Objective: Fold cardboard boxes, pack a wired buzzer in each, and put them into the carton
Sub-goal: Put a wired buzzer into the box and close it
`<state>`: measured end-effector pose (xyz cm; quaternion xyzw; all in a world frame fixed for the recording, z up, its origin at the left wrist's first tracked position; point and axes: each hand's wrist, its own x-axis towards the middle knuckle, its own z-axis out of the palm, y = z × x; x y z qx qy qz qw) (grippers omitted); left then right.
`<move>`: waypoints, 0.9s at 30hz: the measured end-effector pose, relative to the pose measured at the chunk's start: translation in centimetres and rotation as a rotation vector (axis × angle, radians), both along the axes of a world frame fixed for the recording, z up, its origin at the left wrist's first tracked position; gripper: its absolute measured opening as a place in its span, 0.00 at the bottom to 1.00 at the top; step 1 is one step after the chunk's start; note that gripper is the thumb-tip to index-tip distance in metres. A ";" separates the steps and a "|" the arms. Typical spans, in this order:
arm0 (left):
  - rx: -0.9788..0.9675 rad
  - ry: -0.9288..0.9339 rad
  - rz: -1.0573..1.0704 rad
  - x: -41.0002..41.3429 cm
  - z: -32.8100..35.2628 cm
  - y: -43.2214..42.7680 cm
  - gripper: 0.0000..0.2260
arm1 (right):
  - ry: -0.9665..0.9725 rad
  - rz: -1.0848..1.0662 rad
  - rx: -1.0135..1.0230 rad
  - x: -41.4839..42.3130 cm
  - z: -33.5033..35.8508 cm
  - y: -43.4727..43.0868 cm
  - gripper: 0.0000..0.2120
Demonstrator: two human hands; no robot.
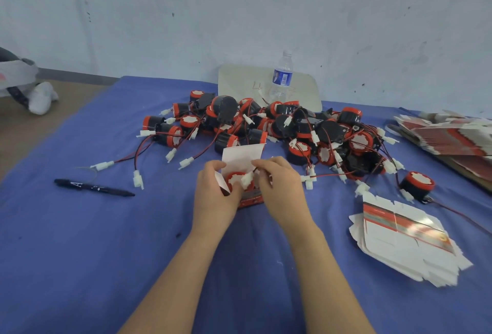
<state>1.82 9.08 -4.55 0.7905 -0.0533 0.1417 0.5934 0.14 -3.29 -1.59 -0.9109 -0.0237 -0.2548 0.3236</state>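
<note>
1. The small cardboard box (243, 156) sits at centre frame on the blue cloth (106, 253). Both hands cover most of it, so only its raised white flap and a strip of red print below show.
2. The left hand (213, 192) curls round the box's left side and grips it. Its fingertips are hidden behind the box wall.
3. The right hand (279, 187) is curled at the box mouth and pinches the white connector (246, 180). Which fingers make the pinch is hard to make out.
4. The buzzer (234, 178) lies inside the open box, with only its red and white face visible. Its wire is mostly covered.
5. Just behind the box, a tangled pile of buzzers (279, 126) spreads across the middle, their leads overlapping.
6. A stack of flat boxes (404, 243) lies at lower right. A second stack (450, 136) is cut off by the right edge.
7. A black pen (93, 187) lies at left, well apart from the hands.
8. A water bottle (282, 78) stands behind the pile, in front of a white board (234, 80).
9. A grey and white object (40, 96) at upper left is cut off and unclear.
</note>
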 end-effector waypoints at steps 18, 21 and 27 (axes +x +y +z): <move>-0.002 0.001 0.022 0.0 0.0 -0.3 0.17 | -0.016 -0.031 0.247 -0.9 0.5 -0.8 0.10; 0.003 -0.001 0.020 0.0 0.0 -0.3 0.17 | 0.013 -0.078 0.281 -0.9 0.8 -0.8 0.11; 0.027 0.002 0.022 0.0 0.1 -0.3 0.16 | 0.158 -0.015 0.391 -1.0 1.6 -2.1 0.15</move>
